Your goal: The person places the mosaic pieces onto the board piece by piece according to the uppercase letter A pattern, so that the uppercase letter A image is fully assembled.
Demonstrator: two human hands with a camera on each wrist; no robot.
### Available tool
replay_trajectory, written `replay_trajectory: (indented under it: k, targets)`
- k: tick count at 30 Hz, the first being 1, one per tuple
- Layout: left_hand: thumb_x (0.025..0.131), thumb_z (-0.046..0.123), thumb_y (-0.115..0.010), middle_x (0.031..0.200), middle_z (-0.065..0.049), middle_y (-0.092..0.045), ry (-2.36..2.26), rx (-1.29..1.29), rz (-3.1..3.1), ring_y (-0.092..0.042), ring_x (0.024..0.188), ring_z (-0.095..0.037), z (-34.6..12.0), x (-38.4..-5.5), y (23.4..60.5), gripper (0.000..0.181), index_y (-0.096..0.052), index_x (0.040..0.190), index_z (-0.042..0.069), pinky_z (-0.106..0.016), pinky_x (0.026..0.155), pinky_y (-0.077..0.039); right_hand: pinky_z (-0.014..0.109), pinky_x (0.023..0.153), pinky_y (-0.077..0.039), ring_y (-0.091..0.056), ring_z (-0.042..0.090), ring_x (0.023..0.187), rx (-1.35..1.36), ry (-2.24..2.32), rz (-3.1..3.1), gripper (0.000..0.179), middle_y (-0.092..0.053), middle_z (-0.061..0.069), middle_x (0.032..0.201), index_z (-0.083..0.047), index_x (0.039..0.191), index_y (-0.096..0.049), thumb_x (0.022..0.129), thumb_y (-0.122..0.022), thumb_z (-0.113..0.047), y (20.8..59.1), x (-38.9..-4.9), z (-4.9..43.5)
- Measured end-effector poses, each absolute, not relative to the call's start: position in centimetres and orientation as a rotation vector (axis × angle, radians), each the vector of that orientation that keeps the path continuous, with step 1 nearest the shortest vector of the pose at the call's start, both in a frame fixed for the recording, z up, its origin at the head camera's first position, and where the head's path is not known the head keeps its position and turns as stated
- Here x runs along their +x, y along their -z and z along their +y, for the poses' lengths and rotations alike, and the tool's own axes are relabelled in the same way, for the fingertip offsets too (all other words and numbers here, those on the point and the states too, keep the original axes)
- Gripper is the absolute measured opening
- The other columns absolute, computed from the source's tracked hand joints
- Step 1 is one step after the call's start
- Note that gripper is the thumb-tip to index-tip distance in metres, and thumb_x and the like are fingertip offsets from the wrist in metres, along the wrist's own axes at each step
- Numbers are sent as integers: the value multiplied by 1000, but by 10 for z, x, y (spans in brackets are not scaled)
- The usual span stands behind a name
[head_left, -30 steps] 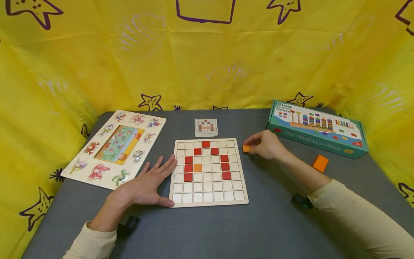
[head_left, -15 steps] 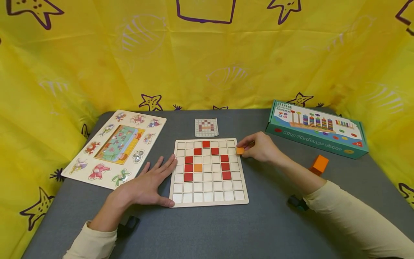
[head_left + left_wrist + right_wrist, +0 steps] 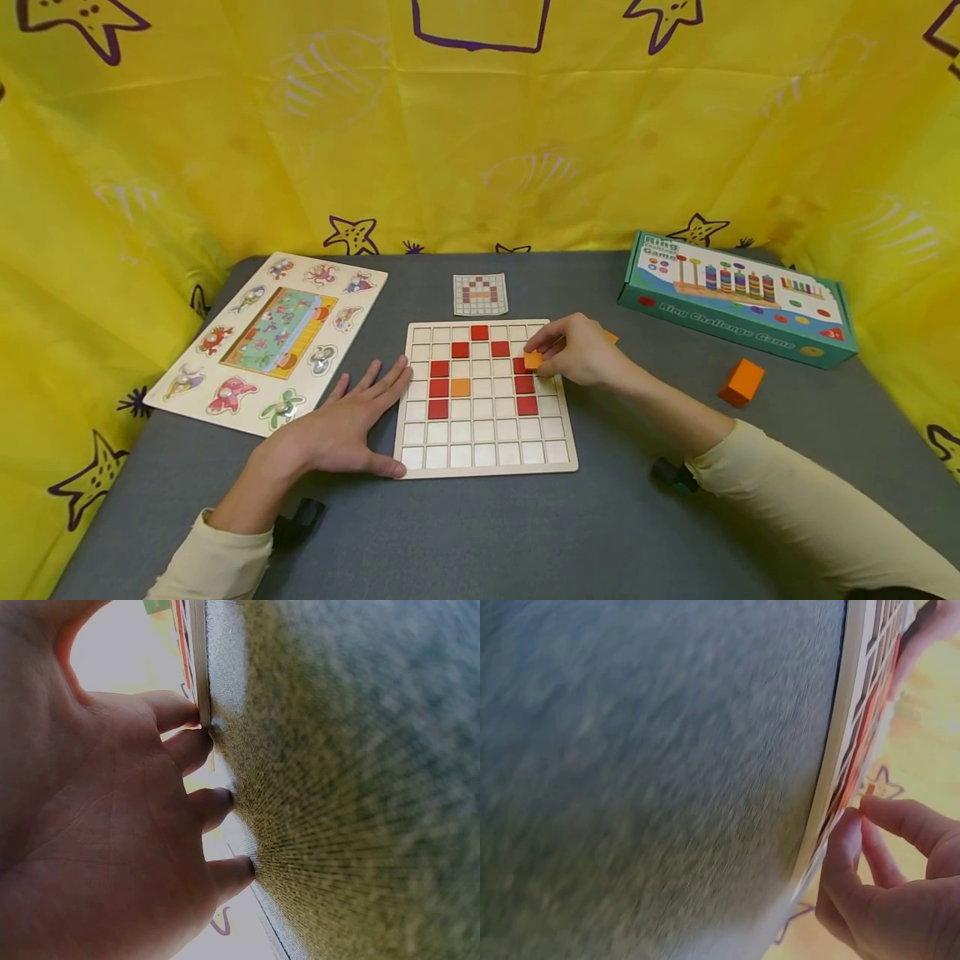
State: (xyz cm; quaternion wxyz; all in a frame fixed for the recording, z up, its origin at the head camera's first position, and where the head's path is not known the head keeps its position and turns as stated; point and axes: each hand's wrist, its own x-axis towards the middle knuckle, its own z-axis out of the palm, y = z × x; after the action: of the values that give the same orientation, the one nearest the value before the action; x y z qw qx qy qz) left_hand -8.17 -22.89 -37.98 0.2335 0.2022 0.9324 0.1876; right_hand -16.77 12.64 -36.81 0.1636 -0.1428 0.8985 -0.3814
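A pale wooden grid board [image 3: 492,477] lies on the grey table, with several red tiles [image 3: 438,388] and an orange tile [image 3: 461,387] in its cells. My left hand [image 3: 341,433] is spread flat beside it, fingertips and thumb touching its left edge; in the left wrist view those fingers [image 3: 229,877] reach down to the tabletop. Between thumb and fingers, my right hand [image 3: 585,352] pinches a small orange tile [image 3: 532,360] over the board's upper right part, partly covering the red tiles there. From the right wrist, this tile [image 3: 870,790] appears as a thin sliver at the fingertips.
Behind the board lies a small pattern card [image 3: 480,295]. A picture puzzle board [image 3: 262,342] is at left, a green game box [image 3: 738,298] at back right. An orange block [image 3: 741,382] stands at right, and an orange piece [image 3: 611,337] peeks out behind my right hand.
My right hand has moved left with the orange tile, from beside the board to above its upper right cells. An orange piece has come into sight behind it. My left hand has stayed put.
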Motion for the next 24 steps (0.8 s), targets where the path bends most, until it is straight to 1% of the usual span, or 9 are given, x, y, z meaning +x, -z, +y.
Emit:
replay_trajectory:
  k: [4,9,12,15,20,24]
  targets:
    - [74,64,-86,178,-4,-1,-523,560,2561,2,162,-44,-229,-82,380,130,-11,169,17,-74,122,2,28,76,-56,-67,19,86,-402,1091,2530,27,-76,3,97,-12,104,-82,78,-84,-3,367,-164,116]
    - [74,64,-85,178,-5,-1,-527,573,2560,2,161,-45,-228,-82,379,129,-11,169,16,-74,122,1,28,76,-56,-67,17,84,-432,1095,2516,26,-77,0,95,-13,101,-82,78,-84,-2,368,-161,105]
    - [74,65,-85,178,-3,0,-523,566,2558,3,162,-43,-228,-81,379,129,-11,169,17,-73,122,2,27,75,-56,-67,15,82,-466,1085,2512,25,-76,0,93,-13,100,-82,77,-83,-1,369,-160,99]
    - [75,65,-85,178,-4,-1,-530,568,2559,2,161,-44,-228,-81,378,129,-11,169,17,-74,122,1,26,73,-57,-67,14,81,-504,1077,2506,26,-76,1,90,-12,99,-81,76,-82,0,370,-159,93]
    - [75,65,-85,178,-6,-2,-537,575,2563,1,161,-46,-228,-81,378,129,-12,169,15,-75,121,0,26,74,-57,-67,15,80,-525,1087,2478,26,-75,0,88,-11,98,-81,74,-83,0,369,-156,83]
    - [75,65,-85,178,-5,-1,-522,568,2564,2,161,-45,-228,-80,378,129,-12,169,16,-75,122,0,26,75,-57,-66,13,80,-547,1076,2468,26,-75,0,87,-11,96,-80,74,-81,3,368,-155,77]
